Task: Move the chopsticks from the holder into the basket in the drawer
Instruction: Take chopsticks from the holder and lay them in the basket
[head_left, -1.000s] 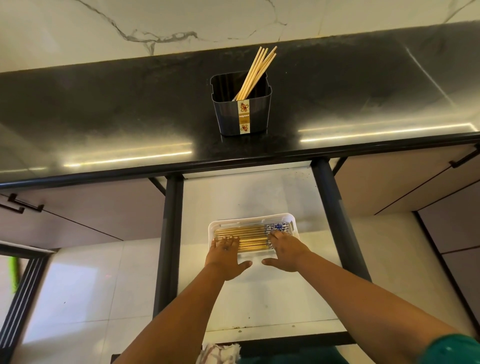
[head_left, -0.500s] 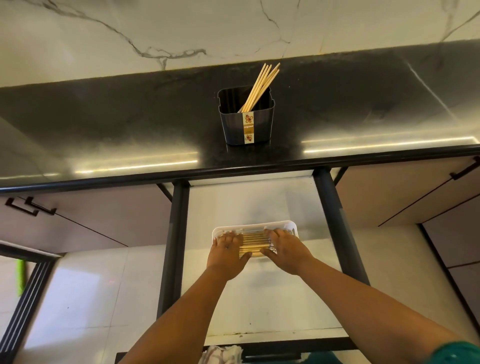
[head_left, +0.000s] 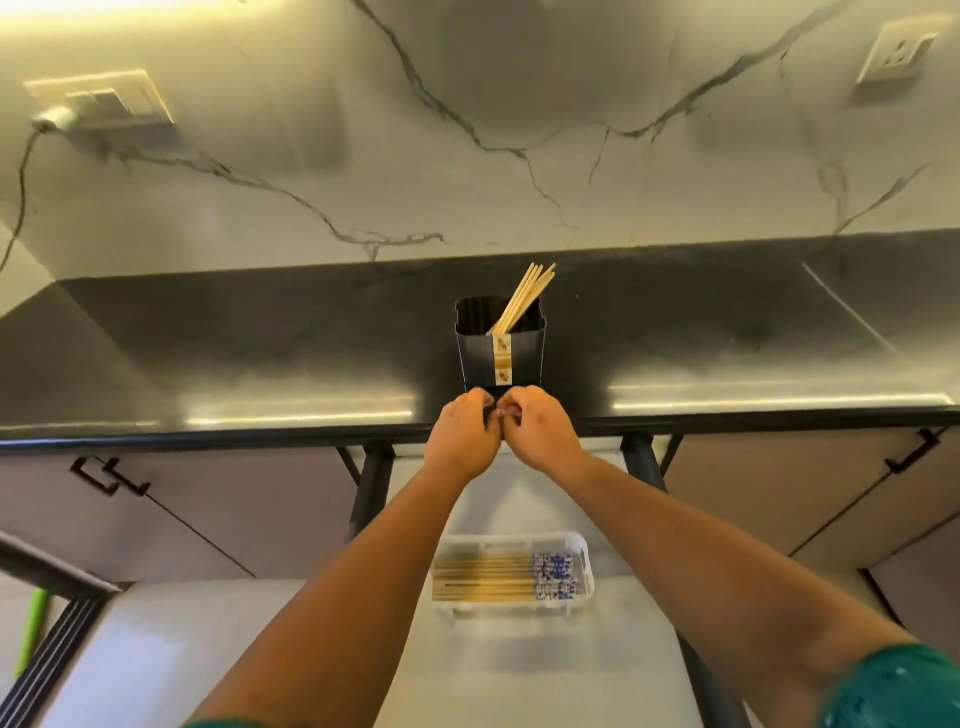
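Note:
A dark square holder (head_left: 498, 358) with a patterned label stands on the black counter (head_left: 260, 338) near its front edge. Several wooden chopsticks (head_left: 525, 296) lean to the right inside it. Below, a white basket (head_left: 583, 544) lies in the open drawer (head_left: 519, 670). It holds a row of chopsticks (head_left: 485, 577) laid sideways, some with blue-patterned ends. My left hand (head_left: 460, 436) and my right hand (head_left: 540, 431) are raised side by side at the counter's edge, just below the holder's base. Their fingers are curled, knuckles almost touching, with nothing visible in them.
Black drawer rails (head_left: 371, 483) run down both sides of the drawer. Cabinet fronts with black handles (head_left: 109, 475) flank it. A marble wall with a switch plate (head_left: 104, 101) and a plugged cable rises behind the counter. A green object (head_left: 34, 629) stands at the lower left.
Both hands have left the basket and risen to the counter's front edge under the holder, with fingers now curled. The view has tilted upward, showing more wall.

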